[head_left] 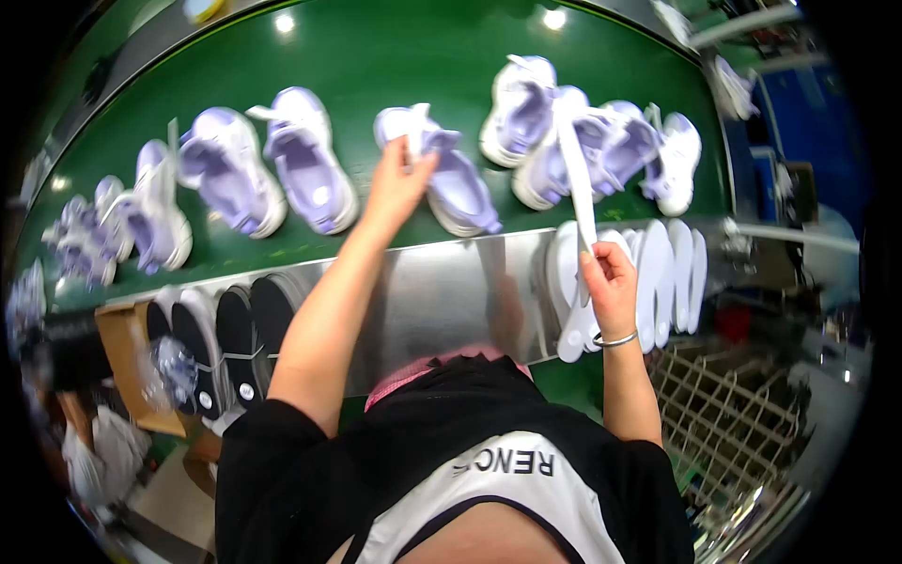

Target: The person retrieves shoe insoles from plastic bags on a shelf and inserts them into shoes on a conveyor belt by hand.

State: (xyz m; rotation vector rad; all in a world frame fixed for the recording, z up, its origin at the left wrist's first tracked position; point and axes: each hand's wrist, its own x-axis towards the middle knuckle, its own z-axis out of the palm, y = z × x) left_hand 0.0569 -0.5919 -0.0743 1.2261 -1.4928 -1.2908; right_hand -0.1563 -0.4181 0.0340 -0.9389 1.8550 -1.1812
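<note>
My left hand (pixel 399 188) is at a white and lavender sneaker (pixel 460 193) in the middle of the green surface. Its fingers are closed on the shoe's tongue (pixel 416 127), with the opening facing me. My right hand (pixel 609 287) pinches the lower end of a long white insole (pixel 577 174), held upright and seen nearly edge-on. Behind that insole stand several more lavender sneakers (pixel 521 108), partly covered by it. Below and around my right hand, a row of white insoles (pixel 658 273) leans along the metal ledge.
More sneakers (pixel 308 169) line the green worktop (pixel 395 56) to the left. Bundled black and grey insoles (pixel 235 329) stand beside a cardboard box (pixel 132 367) at lower left. A wire rack (pixel 733 404) is at lower right. Part of another person's arm (pixel 77 418) shows far left.
</note>
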